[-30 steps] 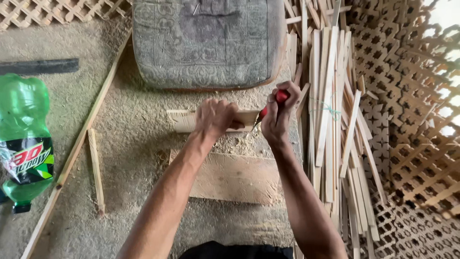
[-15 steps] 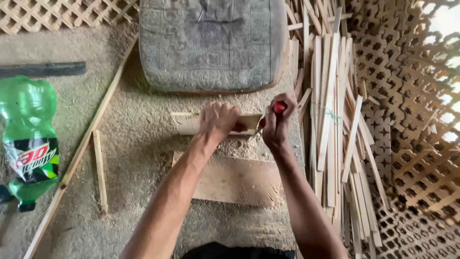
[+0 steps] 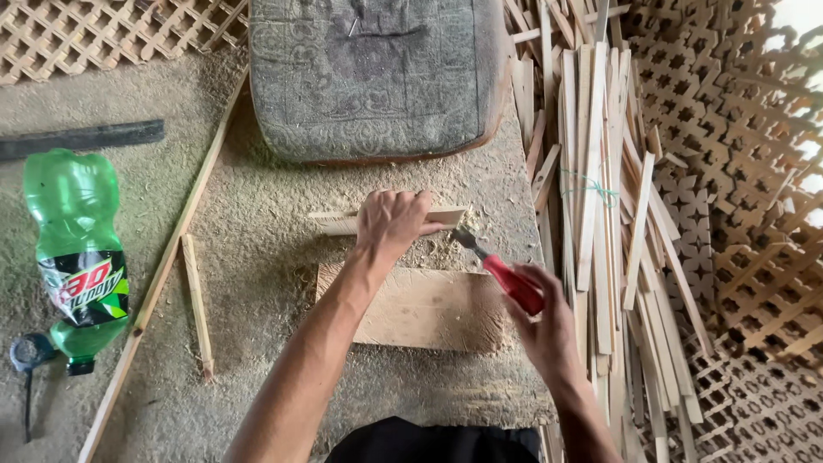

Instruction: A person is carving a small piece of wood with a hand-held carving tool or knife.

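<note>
Wooden strip [image 3: 446, 216] pinned by left hand [image 3: 390, 221], right hand [image 3: 544, 321] gripping chisel [image 3: 501, 273]

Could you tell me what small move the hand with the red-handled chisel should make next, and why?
Probably bring the chisel tip forward onto the end of the wood strip. The left hand pins the strip flat on the sawdust-covered floor, while the right hand holds the blade just short of it, angled toward that end.
</note>
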